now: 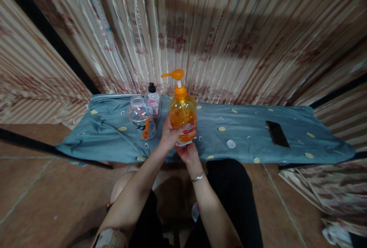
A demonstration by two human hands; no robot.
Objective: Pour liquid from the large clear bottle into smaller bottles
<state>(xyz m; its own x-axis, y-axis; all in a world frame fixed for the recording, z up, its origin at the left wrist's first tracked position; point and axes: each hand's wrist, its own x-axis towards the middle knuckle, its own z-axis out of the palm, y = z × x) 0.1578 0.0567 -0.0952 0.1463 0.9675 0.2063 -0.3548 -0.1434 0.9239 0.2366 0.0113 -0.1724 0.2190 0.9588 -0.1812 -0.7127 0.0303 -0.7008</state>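
An orange pump bottle (183, 114) is held up over the near part of the cloth-covered table, upright, its pump head raised and its spout to the left. My left hand (169, 135) wraps round its lower left side, the thumb across the label. Beneath its base is my right hand (187, 151), bearing it from below; its fingers are partly hidden. Left of the bottle stands a clear, open-topped plastic bottle (140, 116) with an orange and black label. Just behind that is a small bottle (153, 102) with a black cap and a pink label.
The table (246, 148) has a blue-green cloth with pineapple prints. A white round disc (231, 143) lies right of my hands, and a black phone (277, 134) farther right. Pleated curtains (200, 34) hang behind. Black frame poles (54, 34) stand at the sides.
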